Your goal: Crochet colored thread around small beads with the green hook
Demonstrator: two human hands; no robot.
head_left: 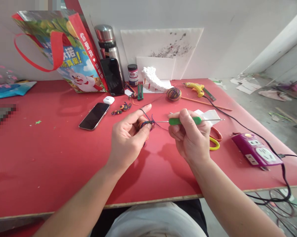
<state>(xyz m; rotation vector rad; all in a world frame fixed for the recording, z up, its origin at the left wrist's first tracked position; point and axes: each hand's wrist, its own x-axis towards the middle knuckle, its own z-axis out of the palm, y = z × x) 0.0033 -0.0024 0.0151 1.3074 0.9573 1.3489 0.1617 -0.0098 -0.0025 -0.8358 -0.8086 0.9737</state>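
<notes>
Between the thumb and fingers of my left hand [128, 138] is a small multicoloured crochet piece [145, 124], with a strand of yarn passing over the raised index finger. My right hand [191, 138] grips a crochet hook [174, 121] by its green handle. The hook's thin metal shaft points left and its tip meets the crochet piece; the exact loop is too small to make out. Behind the hands lies a multicoloured yarn ball [173, 94]. Small finished-looking yarn bits [122, 108] rest to the left of it.
A phone [94, 116] and white earbud case [108, 100] lie at left. Behind stand a gift bag [76, 62], an upright phone [112, 77] and a steel flask [110, 46]. Scissors [215, 144], a yellow glue gun [196, 88] and a purple power socket [257, 149] with black cables are right.
</notes>
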